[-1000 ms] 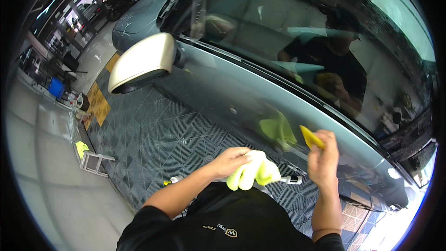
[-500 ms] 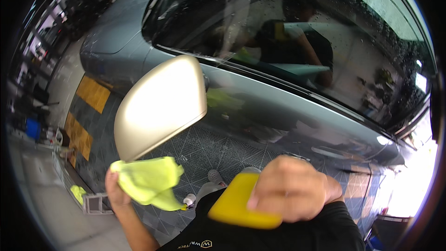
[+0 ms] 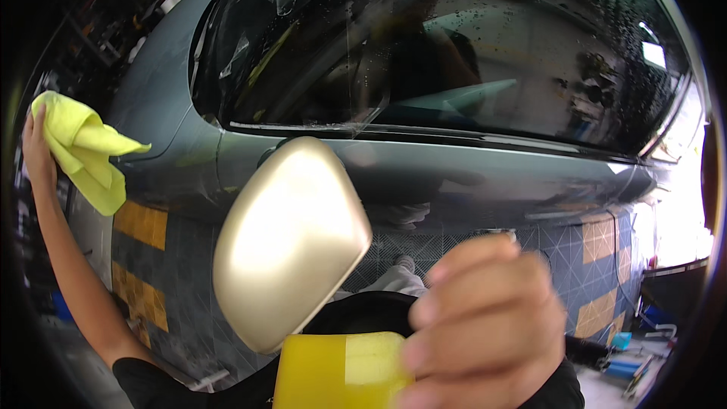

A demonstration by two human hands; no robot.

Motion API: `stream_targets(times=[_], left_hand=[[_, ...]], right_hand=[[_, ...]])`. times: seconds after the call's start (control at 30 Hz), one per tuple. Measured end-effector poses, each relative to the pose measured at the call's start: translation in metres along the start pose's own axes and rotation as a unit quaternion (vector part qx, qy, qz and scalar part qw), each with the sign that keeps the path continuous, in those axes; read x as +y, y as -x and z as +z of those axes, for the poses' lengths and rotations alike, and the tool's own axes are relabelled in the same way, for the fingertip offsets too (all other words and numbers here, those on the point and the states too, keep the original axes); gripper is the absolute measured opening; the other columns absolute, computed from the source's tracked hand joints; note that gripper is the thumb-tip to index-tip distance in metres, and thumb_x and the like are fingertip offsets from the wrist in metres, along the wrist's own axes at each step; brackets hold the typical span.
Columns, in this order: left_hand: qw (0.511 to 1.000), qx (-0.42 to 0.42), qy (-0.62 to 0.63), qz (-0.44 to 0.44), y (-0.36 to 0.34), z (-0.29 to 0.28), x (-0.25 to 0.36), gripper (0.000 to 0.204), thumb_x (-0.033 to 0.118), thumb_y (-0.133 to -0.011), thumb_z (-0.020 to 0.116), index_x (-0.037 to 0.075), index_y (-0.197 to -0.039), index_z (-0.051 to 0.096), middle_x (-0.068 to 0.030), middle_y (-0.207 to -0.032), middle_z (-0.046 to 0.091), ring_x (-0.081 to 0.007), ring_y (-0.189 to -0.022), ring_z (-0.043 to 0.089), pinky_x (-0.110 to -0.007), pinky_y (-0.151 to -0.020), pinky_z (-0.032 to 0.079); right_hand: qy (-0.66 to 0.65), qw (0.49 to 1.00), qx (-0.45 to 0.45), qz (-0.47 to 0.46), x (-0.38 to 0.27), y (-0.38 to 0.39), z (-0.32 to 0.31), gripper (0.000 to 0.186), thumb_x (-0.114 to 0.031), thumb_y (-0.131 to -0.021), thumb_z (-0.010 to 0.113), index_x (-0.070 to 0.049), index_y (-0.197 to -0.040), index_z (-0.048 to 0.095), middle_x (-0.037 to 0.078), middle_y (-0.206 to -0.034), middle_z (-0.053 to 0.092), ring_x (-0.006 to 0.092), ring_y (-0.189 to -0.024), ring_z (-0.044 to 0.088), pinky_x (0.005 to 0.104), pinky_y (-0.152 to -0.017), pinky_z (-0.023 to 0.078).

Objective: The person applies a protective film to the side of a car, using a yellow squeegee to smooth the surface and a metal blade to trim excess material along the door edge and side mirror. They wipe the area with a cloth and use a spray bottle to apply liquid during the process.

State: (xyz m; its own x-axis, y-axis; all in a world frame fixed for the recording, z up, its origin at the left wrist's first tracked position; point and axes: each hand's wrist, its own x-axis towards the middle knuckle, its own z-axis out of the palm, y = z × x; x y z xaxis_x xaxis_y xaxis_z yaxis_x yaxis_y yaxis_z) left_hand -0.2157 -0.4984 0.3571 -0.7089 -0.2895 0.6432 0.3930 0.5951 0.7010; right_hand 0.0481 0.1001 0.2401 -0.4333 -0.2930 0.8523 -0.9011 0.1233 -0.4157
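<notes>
My left hand (image 3: 36,144) is raised at the far left, closed on a crumpled lime-yellow cloth (image 3: 87,151). My right hand (image 3: 485,318), blurred and close to the camera at the lower right, is closed on a flat yellow squeegee (image 3: 318,371). Just above the squeegee, a satin champagne-coloured side mirror (image 3: 295,220) sticks out from the grey car's door (image 3: 469,174). The dark side window (image 3: 545,98) has water drops on it, and clear film with creases shows near its front part.
The car's front fender (image 3: 151,106) curves away at upper left. Below is a grid floor (image 3: 144,227) with orange and grey tiles. At lower right are a cable, a dark bench-like object (image 3: 666,288) and blue items (image 3: 621,371). My trousered leg and shoe show under the door.
My left hand has lifted the cloth far up and leftward. My right hand with the squeegee has come down close to the camera. The view has turned, bringing the mirror nearer the middle.
</notes>
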Motion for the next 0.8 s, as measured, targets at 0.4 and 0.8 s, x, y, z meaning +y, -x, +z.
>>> stream_targets(times=[0.4,0.8], left_hand=[[0.859,-0.325,-0.256,0.302,0.030,0.243,-0.113,0.040,0.035,-0.094,0.065,-0.003,-0.084,0.060,-0.0199,-0.084,0.061,-0.0397,-0.081,0.060,-0.046,-0.074,0.047],[0.641,-0.354,0.071,0.677,0.145,0.284,0.055,0.024,0.008,-0.082,0.073,0.006,-0.105,0.068,-0.0126,-0.118,0.061,-0.0317,-0.113,0.057,-0.043,-0.097,0.046]], right_hand=[[0.104,0.556,-0.176,0.806,-0.087,0.400,0.310,0.024,-0.013,-0.090,0.052,-0.001,-0.101,0.070,0.022,-0.099,0.069,0.0380,-0.098,0.066,0.0445,-0.091,0.051],[0.232,0.442,0.134,0.856,-0.055,0.392,0.484,0.018,-0.013,-0.091,0.054,0.001,-0.094,0.065,0.028,-0.092,0.068,0.0450,-0.091,0.066,0.0514,-0.083,0.051]])
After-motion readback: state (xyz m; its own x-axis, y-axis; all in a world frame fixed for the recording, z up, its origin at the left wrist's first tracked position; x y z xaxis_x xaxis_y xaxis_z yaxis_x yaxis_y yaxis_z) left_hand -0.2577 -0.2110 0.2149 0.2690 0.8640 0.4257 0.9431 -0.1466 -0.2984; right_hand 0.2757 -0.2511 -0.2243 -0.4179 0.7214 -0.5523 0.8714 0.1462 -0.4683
